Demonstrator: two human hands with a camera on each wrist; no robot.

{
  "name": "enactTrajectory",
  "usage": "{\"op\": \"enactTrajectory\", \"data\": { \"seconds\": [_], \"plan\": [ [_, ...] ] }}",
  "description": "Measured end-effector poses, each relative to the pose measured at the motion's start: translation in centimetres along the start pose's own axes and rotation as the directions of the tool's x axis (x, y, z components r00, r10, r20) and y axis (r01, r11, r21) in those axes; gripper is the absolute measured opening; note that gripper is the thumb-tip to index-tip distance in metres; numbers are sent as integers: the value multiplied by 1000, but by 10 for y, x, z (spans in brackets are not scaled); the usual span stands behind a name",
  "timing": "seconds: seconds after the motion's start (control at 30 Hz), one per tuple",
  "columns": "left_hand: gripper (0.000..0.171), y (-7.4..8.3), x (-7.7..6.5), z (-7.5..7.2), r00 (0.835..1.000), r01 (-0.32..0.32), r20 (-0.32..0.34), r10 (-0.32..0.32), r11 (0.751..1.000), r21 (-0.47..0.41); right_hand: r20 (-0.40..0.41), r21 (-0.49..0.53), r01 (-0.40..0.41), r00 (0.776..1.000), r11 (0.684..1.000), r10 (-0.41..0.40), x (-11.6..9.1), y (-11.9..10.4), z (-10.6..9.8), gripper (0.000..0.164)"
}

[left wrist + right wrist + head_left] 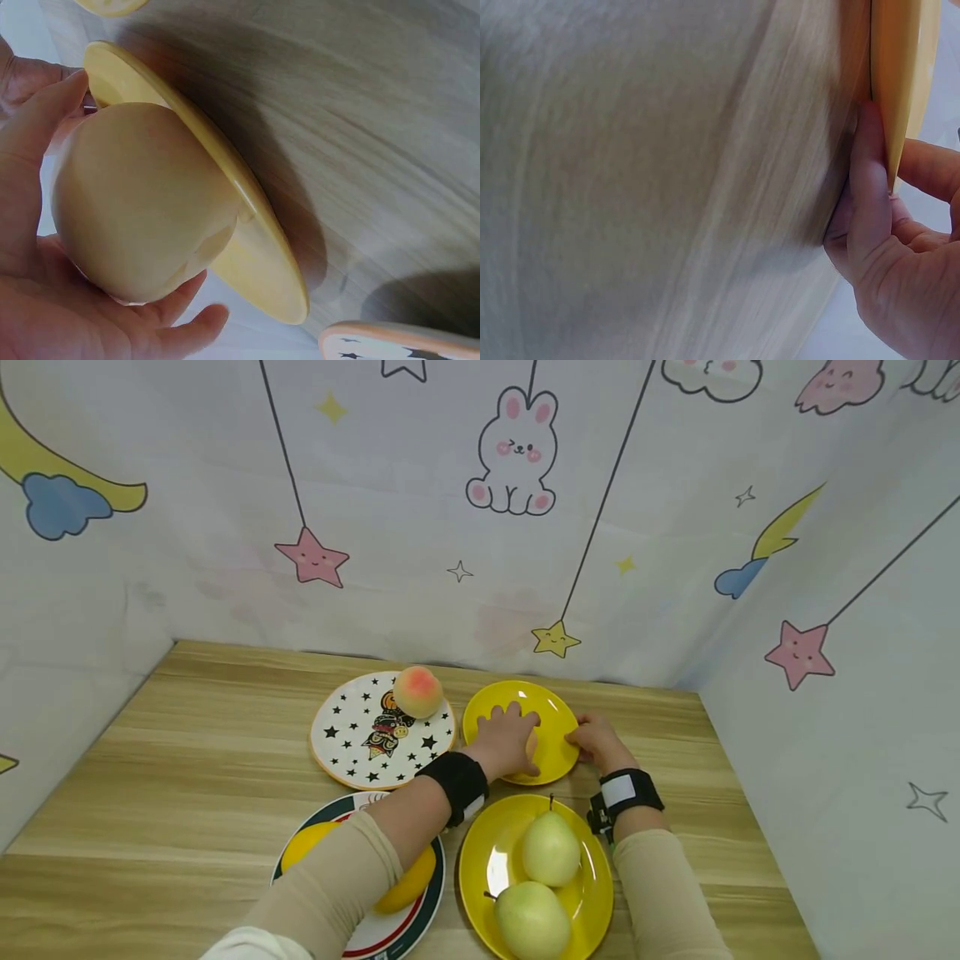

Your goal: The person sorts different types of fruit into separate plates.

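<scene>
My left hand (504,739) curls its fingers round a peach (142,202) at the far yellow plate (555,747). In the head view the hand covers most of that peach; the left wrist view shows it right against the plate's surface. At the same plate's right edge, my right hand (596,741) pinches the rim, its thumb and fingers on either side of it in the right wrist view. Another peach (417,692), blushed red on top, sits on the star-patterned white plate (345,702) to the left.
Nearer to me, a yellow plate (471,860) bears two pale green pears (551,850). Beside it, under my left forearm, a dark-rimmed plate (431,906) holds yellow fruit (408,885), partly hidden. A printed cloth wall (420,602) rises behind the wooden table (180,760).
</scene>
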State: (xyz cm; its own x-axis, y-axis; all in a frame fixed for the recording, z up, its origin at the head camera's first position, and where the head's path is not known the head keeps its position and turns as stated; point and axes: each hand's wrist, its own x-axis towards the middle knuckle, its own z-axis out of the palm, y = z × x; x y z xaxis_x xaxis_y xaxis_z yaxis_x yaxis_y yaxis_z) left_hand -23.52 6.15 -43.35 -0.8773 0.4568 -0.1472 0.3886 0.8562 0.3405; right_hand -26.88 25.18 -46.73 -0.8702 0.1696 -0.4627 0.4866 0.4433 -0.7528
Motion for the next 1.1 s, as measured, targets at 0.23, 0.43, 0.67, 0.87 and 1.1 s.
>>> {"op": "enactTrajectory", "data": {
  "seconds": [0.23,0.43,0.67,0.87,1.1],
  "plan": [
    [86,-1,0,-3,999,-7,-44,8,999,32,2,2,8,1000,1000,-8,-1,-2,-1,39],
    [85,-5,2,-2,999,40,-28,-40,999,-9,9,10,6,1000,1000,-6,1,-1,-1,40],
    [89,-14,2,-4,997,72,-24,-71,997,8,6,-20,5,1000,1000,-5,1,2,-1,39],
    [94,-24,5,-3,996,79,-43,-77,996,48,2,-11,1,1000,1000,-1,5,3,-1,38],
    [97,-38,5,-15,987,111,-124,-99,989,99,0,-18,-10,1000,1000,10,2,2,-1,37]
  ]
}}
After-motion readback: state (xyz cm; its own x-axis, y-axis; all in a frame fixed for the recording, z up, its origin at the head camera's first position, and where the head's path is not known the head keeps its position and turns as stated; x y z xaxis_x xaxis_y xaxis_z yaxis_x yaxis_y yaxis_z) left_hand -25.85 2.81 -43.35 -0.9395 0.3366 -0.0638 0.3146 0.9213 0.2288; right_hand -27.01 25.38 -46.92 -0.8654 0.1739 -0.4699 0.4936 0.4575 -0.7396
